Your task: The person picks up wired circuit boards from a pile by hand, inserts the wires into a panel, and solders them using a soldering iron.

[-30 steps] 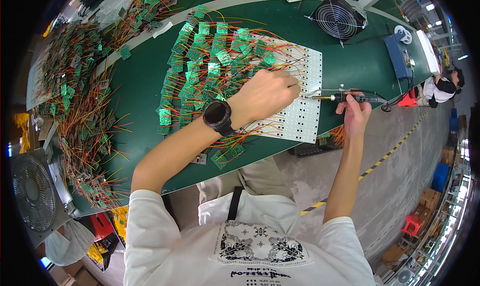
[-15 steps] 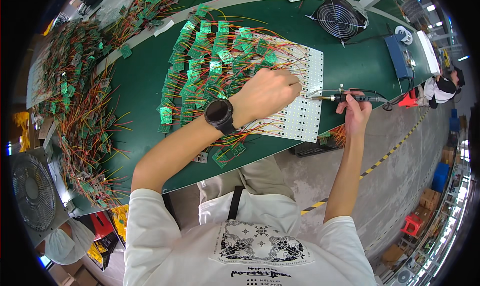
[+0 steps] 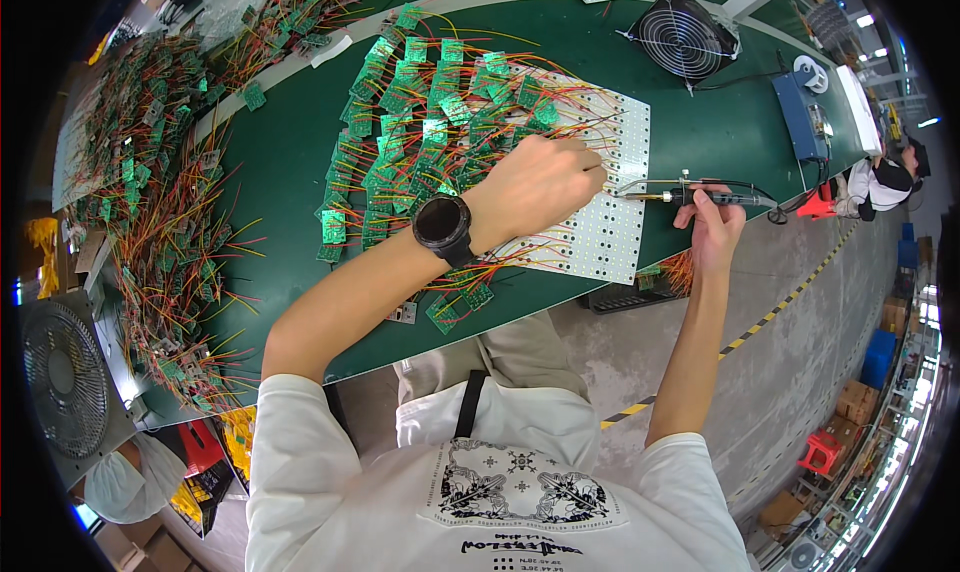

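My right hand (image 3: 712,222) grips a soldering iron (image 3: 705,197) with a black handle and a thin metal tube along its top. Its tip points left and meets the white LED panel (image 3: 600,242) close to my left fingers. My left hand (image 3: 545,184) is closed over the panel, its fingers curled down; whatever they pinch is hidden beneath them. Around and beyond that hand, small green circuit boards (image 3: 392,147) lie in overlapping rows with red and yellow wires, partly covering the panel. A black watch is on my left wrist.
More wired boards (image 3: 165,192) are heaped at the left. At the back right stand a black fan (image 3: 683,37), a blue soldering station (image 3: 798,117) and a solder spool (image 3: 810,74). Another fan (image 3: 65,372) is at the lower left. A person (image 3: 880,184) sits far right.
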The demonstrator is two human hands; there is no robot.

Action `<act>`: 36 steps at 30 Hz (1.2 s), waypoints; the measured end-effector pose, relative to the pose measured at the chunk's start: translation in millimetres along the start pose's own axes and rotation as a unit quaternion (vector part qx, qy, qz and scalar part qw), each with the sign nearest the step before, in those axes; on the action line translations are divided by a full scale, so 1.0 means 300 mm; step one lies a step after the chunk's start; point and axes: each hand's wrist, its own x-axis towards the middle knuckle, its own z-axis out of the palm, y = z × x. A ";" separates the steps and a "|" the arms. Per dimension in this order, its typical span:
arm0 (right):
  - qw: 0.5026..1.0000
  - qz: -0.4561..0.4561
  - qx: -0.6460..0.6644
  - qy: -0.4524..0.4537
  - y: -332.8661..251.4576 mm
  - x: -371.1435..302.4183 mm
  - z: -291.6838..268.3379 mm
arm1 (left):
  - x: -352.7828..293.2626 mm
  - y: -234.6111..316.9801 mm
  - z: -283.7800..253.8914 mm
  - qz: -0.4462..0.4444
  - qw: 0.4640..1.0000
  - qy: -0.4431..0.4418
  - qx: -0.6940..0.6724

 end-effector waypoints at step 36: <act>0.994 0.015 0.054 0.099 0.021 0.011 -0.015 | -0.092 0.188 -0.312 -0.015 1.000 -0.019 -0.017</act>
